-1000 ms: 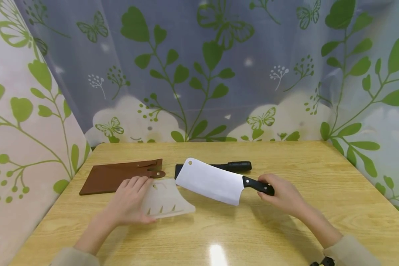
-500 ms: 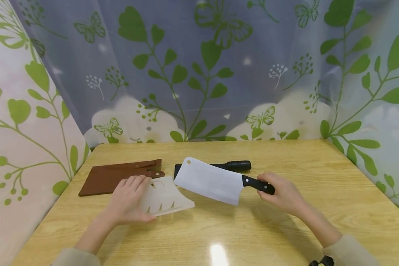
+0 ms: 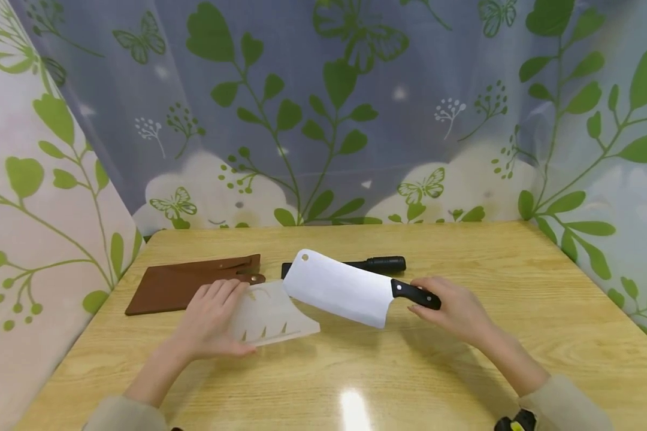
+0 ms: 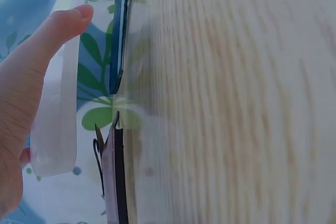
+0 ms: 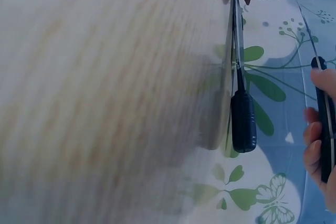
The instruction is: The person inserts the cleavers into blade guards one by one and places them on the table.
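Right grip (image 3: pixel 455 308) clamps the cleaver (image 3: pixel 342 287) by its handle (image 3: pixel 408 291), blade (image 3: pixel 323 278) leftward; left grip (image 3: pixel 212 323) pinches the sheath (image 3: pixel 275 314) at its left.

A blue-grey curtain (image 3: pixel 313 140) with green leaves (image 3: pixel 339 84) and butterflies (image 3: pixel 140 39) hangs behind the wooden table (image 3: pixel 302 377), which reflects bright light (image 3: pixel 354 410).
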Tool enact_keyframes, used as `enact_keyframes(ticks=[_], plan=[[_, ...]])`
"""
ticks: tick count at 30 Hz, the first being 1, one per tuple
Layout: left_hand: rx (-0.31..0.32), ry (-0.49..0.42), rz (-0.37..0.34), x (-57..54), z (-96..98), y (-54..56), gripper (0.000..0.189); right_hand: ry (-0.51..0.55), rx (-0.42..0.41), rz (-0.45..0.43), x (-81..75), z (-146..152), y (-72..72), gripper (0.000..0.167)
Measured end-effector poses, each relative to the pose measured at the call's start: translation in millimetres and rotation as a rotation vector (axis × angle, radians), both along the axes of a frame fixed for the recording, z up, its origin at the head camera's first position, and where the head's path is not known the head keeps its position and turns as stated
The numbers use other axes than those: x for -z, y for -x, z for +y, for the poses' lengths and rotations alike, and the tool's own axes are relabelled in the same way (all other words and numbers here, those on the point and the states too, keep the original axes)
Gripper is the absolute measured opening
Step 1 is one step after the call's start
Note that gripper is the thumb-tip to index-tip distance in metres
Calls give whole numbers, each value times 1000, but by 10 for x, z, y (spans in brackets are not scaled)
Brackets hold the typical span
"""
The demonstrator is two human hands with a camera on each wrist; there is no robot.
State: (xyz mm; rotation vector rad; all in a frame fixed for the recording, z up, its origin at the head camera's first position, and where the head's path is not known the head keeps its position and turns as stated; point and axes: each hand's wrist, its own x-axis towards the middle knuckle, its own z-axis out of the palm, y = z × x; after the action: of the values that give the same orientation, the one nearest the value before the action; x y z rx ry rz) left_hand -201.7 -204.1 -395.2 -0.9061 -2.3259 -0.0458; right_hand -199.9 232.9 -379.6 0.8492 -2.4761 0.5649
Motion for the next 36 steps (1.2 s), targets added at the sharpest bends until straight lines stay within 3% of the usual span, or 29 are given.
enact_keyframes(ticks=[4,9,17,28,36], plan=[[-8,-7,-5,-15,8,12,109,-37,-30,50,2,6,27,40],[-12,5,-21,-52,9,16,107,36,-114,118,-1,55,56,45],[1,4,-33,-82,-17,25,107,45,-256,91,1,124,76,42],[54,53,-102,-62,-3,-22,109,57,-426,61,34,263,67,33],[111,74,-26,-61,19,-10,110,80,-486,33,40,295,50,33]])
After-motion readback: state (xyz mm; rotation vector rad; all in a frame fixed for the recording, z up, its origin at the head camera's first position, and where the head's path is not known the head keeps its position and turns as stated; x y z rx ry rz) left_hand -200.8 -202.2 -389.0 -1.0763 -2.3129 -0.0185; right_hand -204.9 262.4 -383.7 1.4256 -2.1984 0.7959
